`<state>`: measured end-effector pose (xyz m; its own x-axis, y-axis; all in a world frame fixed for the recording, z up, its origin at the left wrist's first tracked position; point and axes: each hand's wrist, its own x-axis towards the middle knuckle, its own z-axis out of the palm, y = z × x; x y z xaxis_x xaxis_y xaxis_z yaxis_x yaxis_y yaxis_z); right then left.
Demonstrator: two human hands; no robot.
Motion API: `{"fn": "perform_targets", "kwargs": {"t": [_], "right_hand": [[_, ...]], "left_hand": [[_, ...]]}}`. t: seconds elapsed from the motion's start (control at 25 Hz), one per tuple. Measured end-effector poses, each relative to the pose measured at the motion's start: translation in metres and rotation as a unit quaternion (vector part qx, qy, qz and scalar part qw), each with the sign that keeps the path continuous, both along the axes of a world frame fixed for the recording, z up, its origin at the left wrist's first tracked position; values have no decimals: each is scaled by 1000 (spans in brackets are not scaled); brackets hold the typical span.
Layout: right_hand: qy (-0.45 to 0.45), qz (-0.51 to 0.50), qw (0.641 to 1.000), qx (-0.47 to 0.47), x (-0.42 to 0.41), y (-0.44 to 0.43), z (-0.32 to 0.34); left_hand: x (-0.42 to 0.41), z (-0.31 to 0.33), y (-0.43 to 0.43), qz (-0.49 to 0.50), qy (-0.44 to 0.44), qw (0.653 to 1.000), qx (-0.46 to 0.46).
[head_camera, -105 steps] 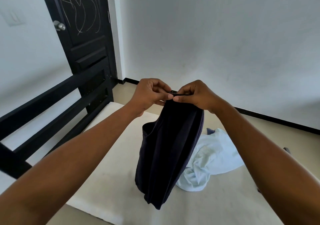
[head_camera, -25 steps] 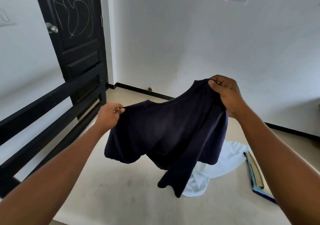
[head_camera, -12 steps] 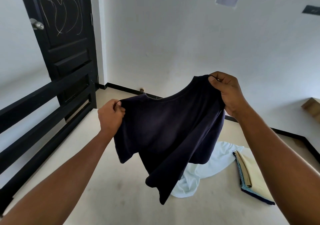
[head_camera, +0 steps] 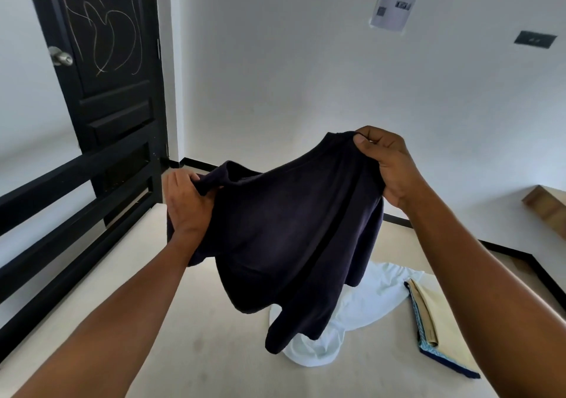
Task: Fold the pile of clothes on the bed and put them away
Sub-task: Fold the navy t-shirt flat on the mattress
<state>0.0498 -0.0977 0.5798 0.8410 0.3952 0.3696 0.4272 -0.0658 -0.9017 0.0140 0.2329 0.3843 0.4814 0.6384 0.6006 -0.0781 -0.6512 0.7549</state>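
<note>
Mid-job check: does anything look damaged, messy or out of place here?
The black door has pale scribbles across its upper panel, like scratches or chalk. On the bed, a white garment lies crumpled, not yet folded. Nothing looks spilled or broken.

Both bare forearms extend forward and upward from the lower corners of the view. The left hand (head_camera: 186, 204) sits lower, fingers curled round a bunched edge of the dark shirt (head_camera: 291, 229). The right hand (head_camera: 389, 165) is raised higher, thumb and fingers pinching the opposite edge.
</note>
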Motion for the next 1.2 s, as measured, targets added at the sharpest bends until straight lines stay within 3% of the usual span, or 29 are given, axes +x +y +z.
{"fn": "perform_targets", "kwargs": {"t": [0.2,0.32,0.48,0.64,0.72,0.96,1.12,1.2], "right_hand": [[8,32,999,-14,-2,5,0],[6,17,1000,-22,6,1,0],[-13,-77,992,-102,30,-10,-17],[43,-117,982,-145,38,-28,-60],[68,-108,984,-125,36,-29,-73],[63,-75,994,-57,30,-20,-60],[41,-100,993,-40,32,-30,-54],[37,-114,992,-25,34,-38,-53]], "left_hand": [[10,10,2,-2,-20,1000,-9],[3,10,1,-39,11,996,-81],[-24,-17,-3,-191,184,952,-154],[-47,-39,30,-249,361,896,-78],[-52,-30,40,-233,356,902,-72],[-50,-8,35,-247,285,903,-204],[-47,-3,19,-240,194,938,-154],[-50,-2,25,-281,181,937,-99]]}}
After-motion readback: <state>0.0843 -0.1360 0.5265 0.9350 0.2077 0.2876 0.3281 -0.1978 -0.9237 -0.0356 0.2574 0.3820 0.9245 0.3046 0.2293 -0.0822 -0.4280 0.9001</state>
